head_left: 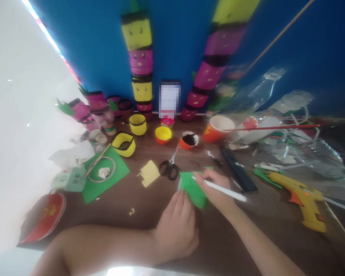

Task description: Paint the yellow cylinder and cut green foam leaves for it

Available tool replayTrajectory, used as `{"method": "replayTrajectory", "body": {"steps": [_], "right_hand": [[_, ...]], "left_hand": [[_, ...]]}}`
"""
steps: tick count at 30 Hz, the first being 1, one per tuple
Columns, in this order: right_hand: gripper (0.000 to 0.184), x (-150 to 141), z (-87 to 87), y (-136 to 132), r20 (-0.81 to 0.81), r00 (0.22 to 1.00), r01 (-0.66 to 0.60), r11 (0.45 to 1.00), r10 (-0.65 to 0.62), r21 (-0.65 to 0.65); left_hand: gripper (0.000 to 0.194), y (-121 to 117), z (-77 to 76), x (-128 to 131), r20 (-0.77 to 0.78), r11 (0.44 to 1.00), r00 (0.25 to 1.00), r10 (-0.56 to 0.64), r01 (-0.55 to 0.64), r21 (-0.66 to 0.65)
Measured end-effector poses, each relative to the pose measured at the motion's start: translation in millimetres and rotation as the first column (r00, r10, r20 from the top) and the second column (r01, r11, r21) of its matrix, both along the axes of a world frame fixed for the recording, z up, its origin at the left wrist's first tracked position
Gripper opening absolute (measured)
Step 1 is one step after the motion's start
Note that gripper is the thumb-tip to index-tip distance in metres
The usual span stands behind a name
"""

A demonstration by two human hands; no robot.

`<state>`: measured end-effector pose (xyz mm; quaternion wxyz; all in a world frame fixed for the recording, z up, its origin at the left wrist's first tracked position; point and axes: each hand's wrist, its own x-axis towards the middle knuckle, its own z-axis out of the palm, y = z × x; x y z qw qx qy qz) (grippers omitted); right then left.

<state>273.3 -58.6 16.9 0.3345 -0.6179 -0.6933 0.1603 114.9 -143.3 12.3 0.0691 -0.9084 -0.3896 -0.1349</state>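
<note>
My right hand is closed round a slim white pen, whose tip rests at the upper part of a small piece of green paper. My left hand holds the lower left edge of that paper against the table, fingers together and thumb hidden. Just beyond the paper lie black-handled scissors, blades pointing away. Left of them is a cut piece of yellow paper. Whether the pen has left any mark on the green paper is too blurred to tell.
A yellow glue gun lies on the right, near a black ruler-like strip and plastic bottles. Painted cups stand behind, before a phone and stacked pink and yellow cups. A larger green sheet lies left.
</note>
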Motion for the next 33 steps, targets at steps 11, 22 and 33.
{"method": "replayTrajectory", "body": {"steps": [11, 22, 33], "right_hand": [[0.037, 4.0, -0.5, -2.9, 0.039, 0.999, -0.001, 0.999, -0.001, 0.033], [0.035, 8.1, 3.8, 1.3, 0.040, 0.997, -0.068, 0.996, 0.071, -0.063], [0.033, 10.2, -4.8, 3.1, -0.002, 0.996, -0.086, 0.996, 0.086, 0.022]], "left_hand": [[0.053, 1.2, 1.1, -0.4, 0.008, 1.000, 1.000, -0.005, 0.005, 0.013], [0.064, 7.0, -5.2, -3.4, 0.111, 0.996, 0.994, -0.013, 0.023, -0.087], [0.075, 13.8, -5.8, -4.7, 0.223, 0.954, 0.973, 0.050, 0.020, -0.299]]}}
